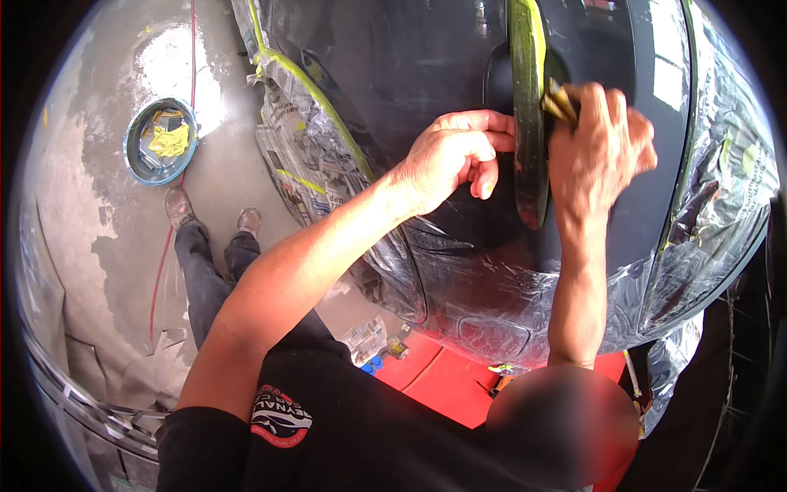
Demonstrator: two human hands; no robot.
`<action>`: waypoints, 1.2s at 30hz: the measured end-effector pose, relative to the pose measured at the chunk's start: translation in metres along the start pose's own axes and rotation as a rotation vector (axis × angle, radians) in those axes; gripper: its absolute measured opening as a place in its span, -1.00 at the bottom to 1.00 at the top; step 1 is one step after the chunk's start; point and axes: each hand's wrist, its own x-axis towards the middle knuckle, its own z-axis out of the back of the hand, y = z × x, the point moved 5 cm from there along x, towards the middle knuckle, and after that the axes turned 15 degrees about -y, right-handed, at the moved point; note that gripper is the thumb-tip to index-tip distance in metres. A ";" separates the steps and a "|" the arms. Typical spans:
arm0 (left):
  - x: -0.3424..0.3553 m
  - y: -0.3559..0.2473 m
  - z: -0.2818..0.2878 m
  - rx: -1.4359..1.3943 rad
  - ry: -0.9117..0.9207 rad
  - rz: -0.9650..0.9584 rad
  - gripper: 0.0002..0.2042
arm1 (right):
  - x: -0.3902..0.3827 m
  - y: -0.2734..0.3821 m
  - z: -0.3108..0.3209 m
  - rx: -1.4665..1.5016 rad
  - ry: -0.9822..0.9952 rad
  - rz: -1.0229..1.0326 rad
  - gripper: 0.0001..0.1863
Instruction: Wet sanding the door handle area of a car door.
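A long dark door handle (529, 123), edged with yellow-green tape, stands out over a rounded recess in a dark car panel (385, 74). From its left side my left hand (455, 156) reaches in, with two fingers stretched to the handle's edge and the others loosely bent. Where those two fingertips meet the handle, they are partly hidden. On the handle's right, my right hand (594, 152) pinches a folded piece of yellowish-brown sandpaper (560, 102) close to the edge. My right fingers are bent, and some of the sandpaper is hidden beneath them.
Newspaper and plastic masking (299, 156) cover the panel's left side, bordered by yellow-green tape. More masking (721, 176) hangs at the right. On the wet floor stands a blue basin (131, 156) with a yellow cloth (170, 142). A thin red hose (158, 287) crosses the floor.
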 end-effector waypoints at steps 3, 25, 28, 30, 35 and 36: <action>-0.001 -0.004 0.001 0.017 0.006 -0.029 -0.43 | 0.018 0.007 -0.005 0.039 -0.078 0.057 -0.84; 0.001 -0.007 0.004 -0.013 0.043 -0.002 -0.44 | 0.035 -0.016 -0.005 0.076 -0.179 -0.218 -0.75; 0.002 -0.007 0.006 0.001 0.041 0.012 -0.46 | 0.045 0.000 -0.009 0.110 -0.175 -0.204 -0.73; 0.003 -0.006 0.007 -0.006 0.041 0.021 -0.46 | 0.052 0.013 -0.016 0.095 -0.171 -0.137 -0.74; 0.006 -0.009 0.004 -0.011 0.047 0.029 -0.48 | 0.070 0.020 -0.034 -0.045 -0.157 -0.054 -0.82; 0.004 -0.009 0.005 -0.018 0.040 0.036 -0.48 | 0.071 0.022 -0.031 -0.044 -0.169 -0.034 -0.82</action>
